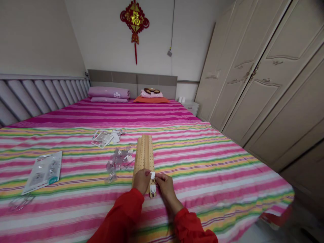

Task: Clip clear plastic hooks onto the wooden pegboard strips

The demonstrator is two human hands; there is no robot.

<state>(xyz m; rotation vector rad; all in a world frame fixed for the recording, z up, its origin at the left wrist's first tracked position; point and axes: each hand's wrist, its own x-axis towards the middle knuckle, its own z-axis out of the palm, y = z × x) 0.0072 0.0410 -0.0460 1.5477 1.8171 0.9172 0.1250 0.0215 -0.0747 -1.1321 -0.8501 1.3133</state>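
Note:
Several long, tan perforated strips [143, 158] lie side by side on the striped bedsheet [202, 168], pointing away from me. My left hand [142, 180] rests on their near end, fingers gripping the strips. My right hand [164, 186] comes in from the right, its fingertips pinching a small white tab [153, 175] at the strips' edge. Just below the tab, a small white and brown piece [152, 191] hangs at the near end of the strips. Red sleeves cover both my forearms.
A heap of transparent plastic pieces [118, 162] lies just left of the strips. Beyond it is torn clear packaging [105, 137]. A printed card [43, 172] lies further left, with a wire-like item [21, 202] near it. The wardrobe [263, 74] stands along the bed's right side.

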